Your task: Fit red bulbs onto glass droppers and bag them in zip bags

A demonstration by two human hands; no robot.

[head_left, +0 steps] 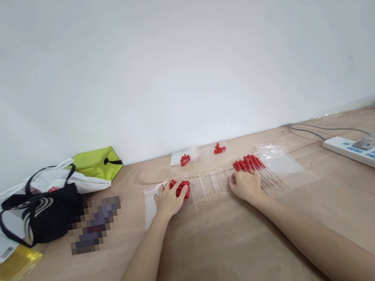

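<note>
My left hand [170, 202] rests over a pile of red rubber dropper bulbs [183, 189] on a clear zip bag [150, 206]; its fingers are spread and touch the bulbs. In the middle lies a row of thin clear dropper tubes [210, 185], side by side. My right hand [246, 185] is closed at the right end of this row; what its fingers grip is hidden. Just beyond and right of that hand, several droppers [250, 163] with red bulbs on their tubes lie fanned out, partly on another clear bag [282, 165].
Near the wall, two small groups of red bulbs [185, 160] lie by more tubes [206, 151]. On the left stand a black bag [53, 215], a green box bag [95, 162] and a yellow packet [11, 265]. A power strip [352, 149] with cables is on the right.
</note>
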